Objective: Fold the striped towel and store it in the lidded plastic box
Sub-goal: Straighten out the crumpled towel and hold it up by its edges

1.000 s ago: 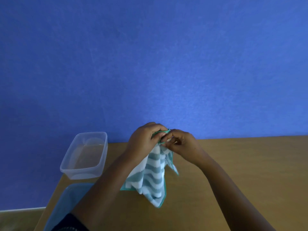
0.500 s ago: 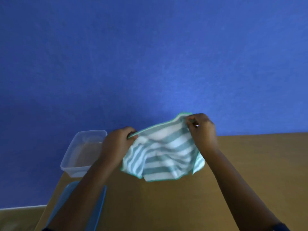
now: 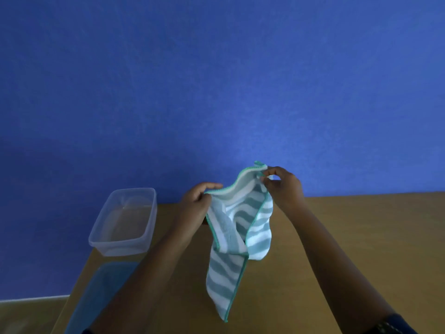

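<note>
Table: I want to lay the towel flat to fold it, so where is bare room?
The table is bare right of the towel, past the right forearm to the wall. The left end is crowded: box, blue lid.

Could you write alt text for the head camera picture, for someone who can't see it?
Two bare hands, left hand and right hand, hold a green-and-white striped towel up by its top edge above a wooden table. An open clear plastic box and a blue lid sit at the left, before a blue wall.
</note>
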The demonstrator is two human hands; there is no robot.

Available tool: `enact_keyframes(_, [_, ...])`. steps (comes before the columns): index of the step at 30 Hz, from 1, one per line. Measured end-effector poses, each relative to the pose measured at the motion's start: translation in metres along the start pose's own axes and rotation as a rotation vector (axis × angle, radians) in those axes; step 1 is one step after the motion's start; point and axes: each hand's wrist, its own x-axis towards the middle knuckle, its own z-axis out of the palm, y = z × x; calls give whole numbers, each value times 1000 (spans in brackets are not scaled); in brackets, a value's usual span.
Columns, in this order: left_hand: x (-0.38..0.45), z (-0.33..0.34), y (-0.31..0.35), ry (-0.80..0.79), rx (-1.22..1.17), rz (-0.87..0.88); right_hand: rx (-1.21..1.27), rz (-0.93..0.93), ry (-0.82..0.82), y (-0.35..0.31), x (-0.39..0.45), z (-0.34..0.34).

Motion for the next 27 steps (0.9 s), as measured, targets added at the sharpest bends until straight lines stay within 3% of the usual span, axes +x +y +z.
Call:
enact_keyframes(3, [-6, 5, -18, 97, -212, -205, 163, 154, 24, 15, -5, 3])
enact_keyframes(6, [-11, 13, -47, 93, -437, -397, -35, 77, 39, 28, -20, 9])
enact_keyframes(10, [-23, 18, -99, 8, -251, -476, -50, 35, -86, 35, -32, 20])
enact_keyframes(15, [-47, 21, -146, -61, 466, -261, -84, 96, -155, 46, -38, 26])
enact_keyframes(18, [-63, 27, -156, 113, 717, 8, -64, 93, -169, 49, -43, 30])
enact_keyframes(20, [-73, 33, -152, 149, 753, 239, -56, 58, -149, 49, -47, 32])
enact_keyframes(22, [-82, 43, -150, -134, 741, 338, -90, 30, -130, 50, -49, 35])
enact_keyframes(25, [-90, 50, -159, -616, 740, 295, -125, 49, -154, 51, -49, 35])
enact_keyframes(27, [-86, 50, -162, -615, 788, 236, 17, 131, -259, 46, -49, 33])
